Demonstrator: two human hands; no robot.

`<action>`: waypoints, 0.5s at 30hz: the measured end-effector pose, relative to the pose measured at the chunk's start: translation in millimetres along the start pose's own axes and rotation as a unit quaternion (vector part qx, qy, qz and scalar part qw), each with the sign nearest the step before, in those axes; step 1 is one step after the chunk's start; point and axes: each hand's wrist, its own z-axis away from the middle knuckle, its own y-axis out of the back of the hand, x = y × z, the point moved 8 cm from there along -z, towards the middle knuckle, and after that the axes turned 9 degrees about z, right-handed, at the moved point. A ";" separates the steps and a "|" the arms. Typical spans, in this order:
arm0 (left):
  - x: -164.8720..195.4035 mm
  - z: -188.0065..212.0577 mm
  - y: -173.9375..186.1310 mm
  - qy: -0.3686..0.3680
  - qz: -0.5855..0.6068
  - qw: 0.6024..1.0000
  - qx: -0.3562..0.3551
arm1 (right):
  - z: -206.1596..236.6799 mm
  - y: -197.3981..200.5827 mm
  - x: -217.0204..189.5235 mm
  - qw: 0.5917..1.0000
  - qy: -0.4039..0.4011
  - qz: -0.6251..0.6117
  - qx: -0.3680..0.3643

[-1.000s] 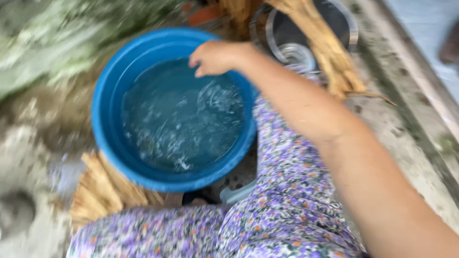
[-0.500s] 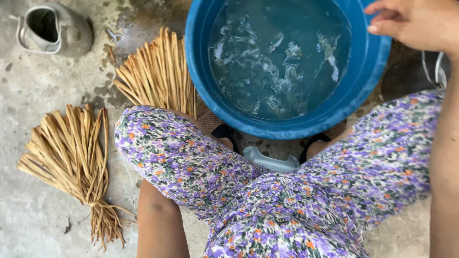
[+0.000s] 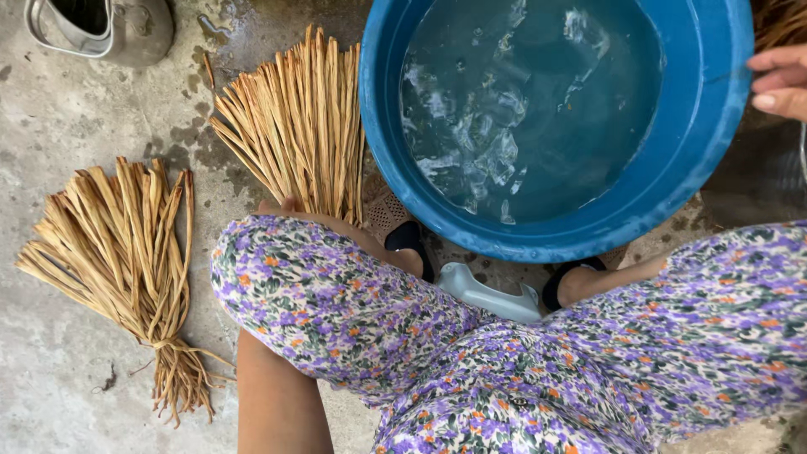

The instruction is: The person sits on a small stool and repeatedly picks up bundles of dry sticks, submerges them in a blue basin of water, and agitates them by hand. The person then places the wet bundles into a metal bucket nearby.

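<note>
Here the left hand (image 3: 282, 206) is mostly hidden behind the knee, touching the near end of the straw bundle (image 3: 298, 126), whose long axis runs away from the person; whether its fingers grip, I cannot tell. The right hand (image 3: 782, 80), fingers loosely open, is beside the blue basin (image 3: 714, 109) rim.

A tied straw bundle (image 3: 126, 269) lay on the wet concrete floor (image 3: 50, 151) at left. A metal pot (image 3: 101, 29) stood far left. A pale plastic piece (image 3: 492, 294) sat near, between the feet.
</note>
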 end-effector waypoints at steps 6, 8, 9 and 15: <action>18.1 -36.4 -17.9 -0.004 -0.022 1.000 0.003 | -7.9 -16.3 15.9 0.994 -0.084 0.056 -0.040; 20.8 -45.2 -21.7 -0.006 -0.031 1.000 -0.004 | -7.6 -18.5 12.5 0.993 -0.095 0.046 -0.053; 23.5 -47.8 -24.8 -0.016 -0.033 0.999 -0.014 | -7.3 -18.8 9.9 0.992 -0.102 0.049 -0.055; 31.9 -42.1 -41.6 0.001 0.059 0.998 0.012 | 0.4 -20.4 0.6 0.990 -0.122 0.053 -0.051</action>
